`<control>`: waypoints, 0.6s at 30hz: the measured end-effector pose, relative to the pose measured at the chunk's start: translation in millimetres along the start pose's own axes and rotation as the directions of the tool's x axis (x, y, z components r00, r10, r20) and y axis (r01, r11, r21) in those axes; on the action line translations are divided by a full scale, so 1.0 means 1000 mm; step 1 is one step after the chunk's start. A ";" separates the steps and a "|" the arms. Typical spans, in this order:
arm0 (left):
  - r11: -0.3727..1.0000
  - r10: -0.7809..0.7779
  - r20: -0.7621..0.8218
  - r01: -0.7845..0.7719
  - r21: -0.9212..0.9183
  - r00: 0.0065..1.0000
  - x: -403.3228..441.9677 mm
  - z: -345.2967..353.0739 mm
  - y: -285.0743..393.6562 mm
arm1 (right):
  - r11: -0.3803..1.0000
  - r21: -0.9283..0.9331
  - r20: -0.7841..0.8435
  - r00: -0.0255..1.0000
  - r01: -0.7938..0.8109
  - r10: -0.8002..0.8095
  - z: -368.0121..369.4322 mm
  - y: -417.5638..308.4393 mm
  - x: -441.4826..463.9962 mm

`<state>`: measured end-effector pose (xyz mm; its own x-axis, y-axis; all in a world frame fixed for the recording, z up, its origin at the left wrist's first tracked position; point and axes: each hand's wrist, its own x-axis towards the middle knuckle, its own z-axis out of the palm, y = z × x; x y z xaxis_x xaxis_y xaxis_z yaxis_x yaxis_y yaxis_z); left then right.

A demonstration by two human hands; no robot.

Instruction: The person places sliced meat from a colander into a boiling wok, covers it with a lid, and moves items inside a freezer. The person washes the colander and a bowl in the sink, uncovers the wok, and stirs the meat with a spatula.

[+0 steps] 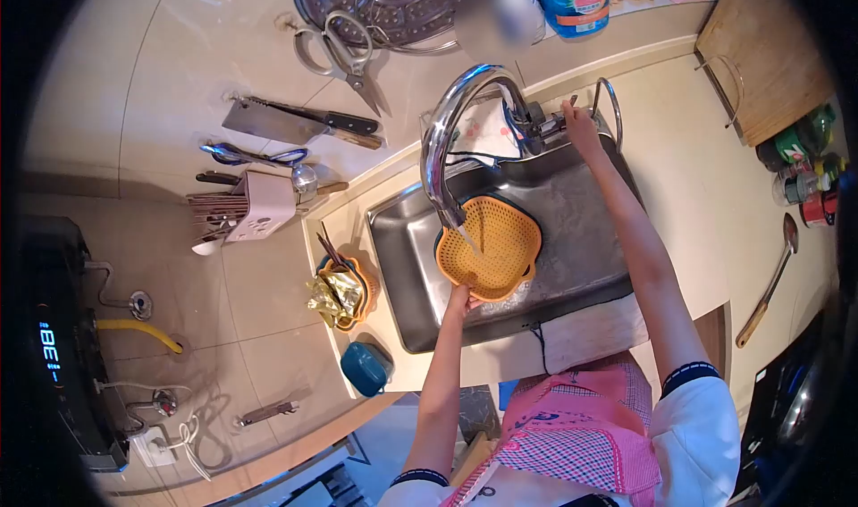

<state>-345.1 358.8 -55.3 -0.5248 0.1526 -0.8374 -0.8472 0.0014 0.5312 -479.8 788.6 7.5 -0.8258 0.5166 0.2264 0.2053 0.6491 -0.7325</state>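
A yellow colander [500, 255] is in the steel sink [581, 239], under the chrome faucet [435, 163]. Water runs from the spout into it. My left hand [462, 300] grips the colander's near rim, its fingers partly hidden beneath. At the back right of the sink, my right hand [579, 123] is at the faucet's handle [552, 125], fingers bent around it. A dark rim shows behind the colander's far edge.
Left of the sink are a small yellow basket with foil packaging [344, 293] and a teal container [365, 368]. A cloth [487, 132] lies behind the sink. To the right are a ladle [770, 284], bottles [795, 145] and a cutting board [760, 56].
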 end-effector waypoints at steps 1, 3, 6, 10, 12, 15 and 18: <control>1.000 0.000 -0.011 0.000 -0.005 1.000 0.004 -0.004 -0.007 | 0.983 0.118 0.085 0.988 -0.139 0.130 0.000 0.002 -0.004; 1.000 -0.003 -0.018 0.003 -0.020 1.000 0.009 -0.009 -0.016 | 0.972 0.170 0.035 0.987 -0.161 0.158 0.002 0.002 -0.029; 1.000 -0.002 -0.086 0.001 -0.005 0.996 0.015 -0.018 -0.032 | 0.909 0.345 0.004 0.969 -0.235 0.248 0.001 -0.007 -0.083; 0.998 0.018 -0.167 -0.007 0.066 0.986 0.015 -0.021 -0.039 | 0.967 0.085 0.448 0.876 -0.239 0.177 0.039 0.005 -0.171; 0.994 0.102 -0.170 -0.096 0.044 0.980 0.024 -0.029 -0.045 | 0.978 -0.179 0.548 0.836 0.107 0.009 0.120 0.060 -0.235; 0.888 0.431 -0.324 -0.331 0.320 0.842 0.045 -0.041 -0.066 | 0.953 -0.299 0.709 0.655 -0.055 0.261 0.085 -0.012 -0.245; 0.388 0.837 -0.240 -0.224 0.894 0.491 -0.008 0.003 -0.031 | 0.939 -0.340 0.764 0.599 0.059 0.239 0.091 -0.025 -0.255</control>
<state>-314.5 360.9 -64.1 -0.9870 -0.1608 0.0028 -0.1370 0.8500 0.5087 -321.8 590.3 -90.4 -0.8471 0.0377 -0.5301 0.3223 0.8296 -0.4560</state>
